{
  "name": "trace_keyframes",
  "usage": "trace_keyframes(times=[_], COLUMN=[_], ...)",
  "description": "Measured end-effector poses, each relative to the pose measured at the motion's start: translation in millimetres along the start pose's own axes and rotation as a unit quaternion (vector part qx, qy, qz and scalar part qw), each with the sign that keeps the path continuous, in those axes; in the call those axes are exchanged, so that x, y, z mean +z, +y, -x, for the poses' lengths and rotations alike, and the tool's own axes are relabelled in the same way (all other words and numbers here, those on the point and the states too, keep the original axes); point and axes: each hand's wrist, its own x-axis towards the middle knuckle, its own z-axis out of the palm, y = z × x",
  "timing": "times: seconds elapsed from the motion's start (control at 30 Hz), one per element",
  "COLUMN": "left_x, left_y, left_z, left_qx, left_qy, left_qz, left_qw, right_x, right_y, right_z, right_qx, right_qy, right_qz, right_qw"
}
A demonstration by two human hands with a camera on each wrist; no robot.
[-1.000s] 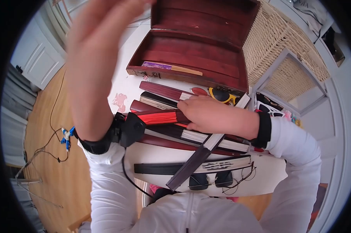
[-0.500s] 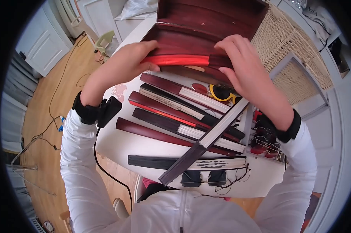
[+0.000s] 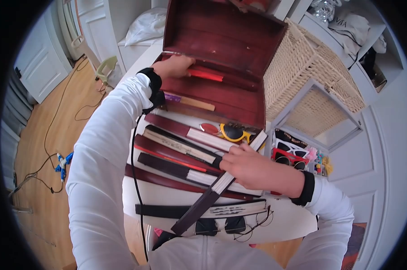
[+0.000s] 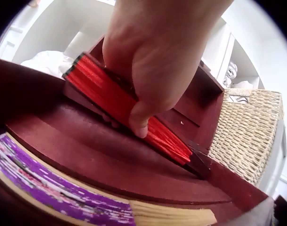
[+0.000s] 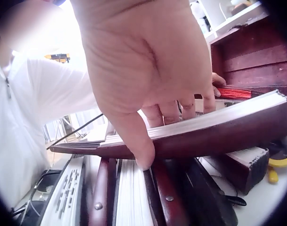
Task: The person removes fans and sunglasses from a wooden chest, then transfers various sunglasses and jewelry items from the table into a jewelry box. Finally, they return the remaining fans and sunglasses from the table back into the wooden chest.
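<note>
Inside the open dark red box [image 3: 239, 96], my left hand [image 3: 174, 66] grips a folded fan with a red leaf [image 3: 208, 74]. Its thumb lies across the red folds in the left wrist view, where the far end of the fan [image 4: 169, 141] touches the box floor. A purple-and-wood folded fan [image 3: 192, 102] lies along the box's near side. My right hand [image 3: 250, 168] holds a dark fan with a white leaf [image 3: 196, 211], slanted over other folded fans; its thumb [image 5: 143, 150] is on one side and the fingers on the other.
Several folded fans [image 3: 165, 121] lie side by side on the white table [image 3: 160, 191]. Yellow sunglasses [image 3: 234, 132] are by the box, dark glasses [image 3: 206, 226] at the near edge. A lidded case of glasses [image 3: 286, 150] and a wicker basket [image 3: 302, 58] stand right.
The red fan has gone from between both hands above the box down into it with my left hand. My right hand has let go of it and moved down to the slanted fan.
</note>
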Motion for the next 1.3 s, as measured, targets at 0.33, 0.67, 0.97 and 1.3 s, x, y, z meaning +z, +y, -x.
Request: trace_keyframes(times=[0.33,0.67,0.97,1.3], left_x=[1,1,10,-50], left_y=[9,-27,-38,42], left_z=[-17,-26,2,93], left_qx=[-0.03,-0.041,0.007,0.111], left_qy=[-0.049,-0.037,-0.081,-0.015], left_qz=[-0.233,0.021,0.109,0.129], left_qw=[0.971,0.998,0.991,0.985], right_x=[-71,-79,-50,-24], right_y=[10,68,154,195], right_z=[24,-11,-150,-162], right_qx=[0.115,0.27,0.267,0.363], right_qy=[0.062,0.213,0.132,0.154], right_qz=[-0.163,0.139,0.111,0.174], right_qw=[0.978,0.929,0.948,0.902])
